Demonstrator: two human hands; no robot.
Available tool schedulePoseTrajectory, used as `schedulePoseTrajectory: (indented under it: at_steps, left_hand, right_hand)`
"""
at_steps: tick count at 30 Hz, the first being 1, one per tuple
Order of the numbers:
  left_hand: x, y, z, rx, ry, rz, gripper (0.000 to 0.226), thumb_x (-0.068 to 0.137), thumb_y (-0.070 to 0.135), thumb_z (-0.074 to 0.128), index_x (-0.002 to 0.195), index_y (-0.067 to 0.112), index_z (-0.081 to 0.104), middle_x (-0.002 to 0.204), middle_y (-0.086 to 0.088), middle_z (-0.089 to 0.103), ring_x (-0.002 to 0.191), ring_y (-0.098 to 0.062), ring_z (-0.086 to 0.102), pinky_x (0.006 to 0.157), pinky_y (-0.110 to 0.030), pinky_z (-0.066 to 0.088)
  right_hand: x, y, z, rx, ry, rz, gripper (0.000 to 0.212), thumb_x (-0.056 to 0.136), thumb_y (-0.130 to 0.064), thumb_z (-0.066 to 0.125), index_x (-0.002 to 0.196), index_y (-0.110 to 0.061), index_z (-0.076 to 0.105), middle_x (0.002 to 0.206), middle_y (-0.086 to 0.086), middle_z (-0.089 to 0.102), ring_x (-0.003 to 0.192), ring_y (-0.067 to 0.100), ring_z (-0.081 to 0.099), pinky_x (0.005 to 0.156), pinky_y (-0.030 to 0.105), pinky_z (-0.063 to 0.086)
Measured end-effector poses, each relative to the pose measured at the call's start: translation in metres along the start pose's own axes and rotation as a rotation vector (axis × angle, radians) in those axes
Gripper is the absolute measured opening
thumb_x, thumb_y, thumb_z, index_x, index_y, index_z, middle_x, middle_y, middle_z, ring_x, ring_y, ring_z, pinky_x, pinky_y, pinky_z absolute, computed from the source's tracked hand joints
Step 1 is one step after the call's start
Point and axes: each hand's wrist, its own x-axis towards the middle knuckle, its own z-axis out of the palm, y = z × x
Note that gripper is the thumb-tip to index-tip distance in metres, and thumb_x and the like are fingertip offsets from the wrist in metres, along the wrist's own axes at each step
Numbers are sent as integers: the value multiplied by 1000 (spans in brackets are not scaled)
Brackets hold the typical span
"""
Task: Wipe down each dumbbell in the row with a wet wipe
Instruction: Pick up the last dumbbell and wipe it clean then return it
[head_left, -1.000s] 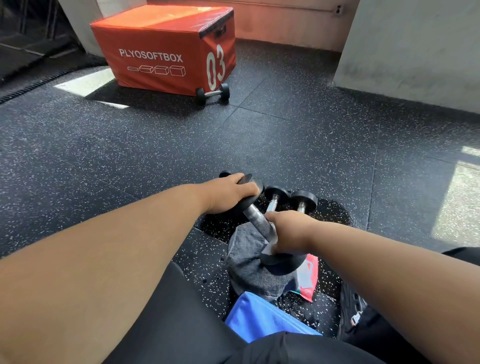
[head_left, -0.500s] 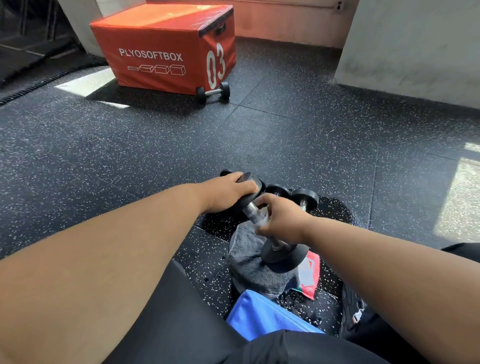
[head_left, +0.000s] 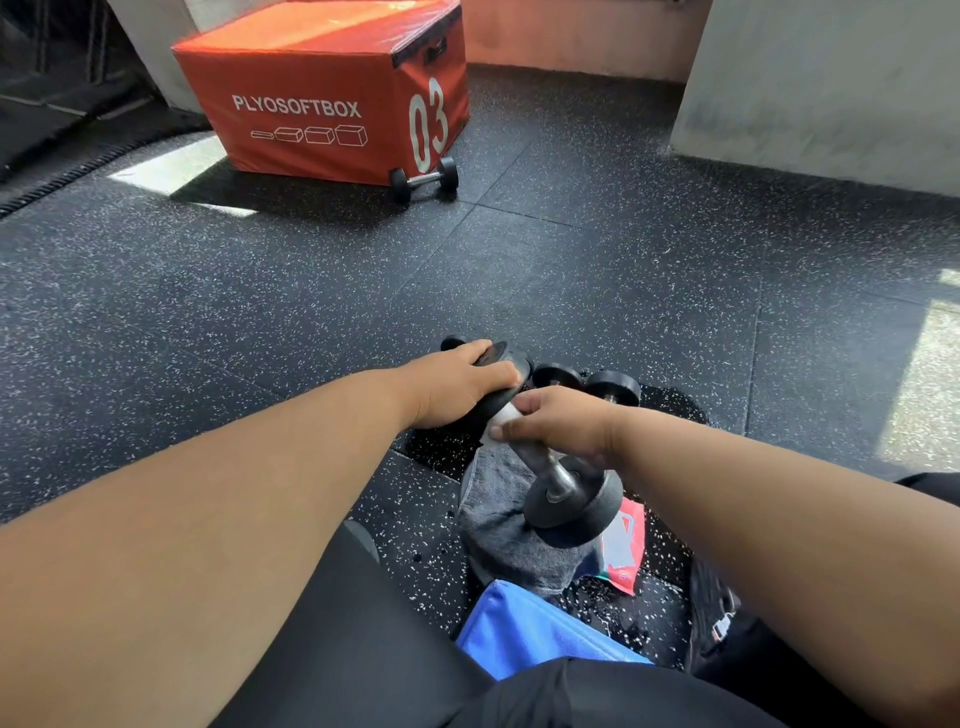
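Slid up the steel handle since a second ago: right hand (head_left: 558, 423), then low by the near head, half a second ago at mid-handle, now at the top, against the far head. Wraps a white wet wipe (head_left: 503, 420) around the bar, fingers curled over it, a corner of wipe showing past the fingertips. Reads as one full stroke along the handle just finished; likely leaves the two heads, or a return pass, for this dumbbell (head_left: 556, 480). Left hand (head_left: 460, 387) unchanged in place, palm down and fingers draped over the far rubber head, steadying the tilted dumbbell. Near head rests on a grey towel (head_left: 498, 525) on the speckled floor (head_left: 311, 312), bar angled up and away between both hands. Just beyond the right hand, heads of two more dumbbells in the row (head_left: 587, 382), touching each other, not yet in hand; cannot tell whether already wiped. Red wipe packet (head_left: 626, 551) lies beside the towel, partly under the near head. One more small dumbbell (head_left: 423, 179) sits well apart against an orange plyo box (head_left: 322, 93).
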Motion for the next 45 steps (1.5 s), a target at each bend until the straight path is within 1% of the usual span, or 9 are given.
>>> schedulePoseTrajectory:
  at_steps: [4,7,11,16,22,25,34,41,45]
  left_hand:
    - [3,-1,-1,5,12,11,107,71,82,49,168,42,27,166,-5,45,145,-28,47,121,-46,34]
    - [5,-1,-1,13,7,4,115,65,86,47,169,42,25,169,-5,42,149,-28,44,123,-46,32]
    - [4,1,3,11,14,18,118,62,88,46,168,42,26,169,-5,43,149,-29,45,124,-46,32]
    - [4,6,5,40,1,50,117,61,90,48,167,45,27,165,-6,47,143,-30,50,122,-46,36]
    - [4,5,4,58,-3,54,115,62,91,51,166,48,27,164,-6,48,141,-30,52,121,-48,39]
    - [4,4,4,50,0,48,114,63,92,53,165,50,26,163,-6,49,138,-30,54,119,-50,41]
    - [3,4,2,31,-12,50,114,63,93,51,166,50,26,163,-6,46,137,-30,54,119,-50,41]
    - [0,2,1,27,-26,53,110,72,89,54,168,45,24,164,-6,46,138,-29,53,119,-49,40]
    - [-3,-2,2,30,-16,47,116,64,94,51,167,47,24,165,-4,46,140,-30,52,120,-50,40]
  right_hand:
    - [4,-6,4,107,90,-44,27,82,-28,82,91,-3,76,80,15,65,79,30,57,79,44,47]
    - [8,-11,4,74,95,-57,8,89,-19,81,84,-13,78,78,8,68,80,24,60,81,46,49]
    - [6,-19,12,-141,53,-125,23,83,-31,80,104,-21,78,95,11,78,84,22,68,87,57,58]
    - [-4,-14,13,-91,48,-121,6,95,-14,70,95,-20,71,76,2,67,51,2,59,57,23,50]
    - [-11,-10,-1,-246,-90,9,28,93,-35,65,99,-10,73,58,17,69,65,21,64,94,37,56]
    - [-14,-8,-3,-364,-107,43,21,93,-35,66,92,-14,69,63,11,74,64,15,63,80,28,54]
    - [-16,23,3,-956,69,262,40,75,-62,68,84,-24,60,86,-6,66,91,29,63,84,40,46]
    - [-25,31,-4,-937,-51,270,47,79,-65,75,114,-39,61,119,-2,72,115,30,65,99,38,50]
    - [-30,38,-11,-765,-146,255,27,84,-49,81,97,-32,64,110,-4,75,110,23,68,105,40,51]
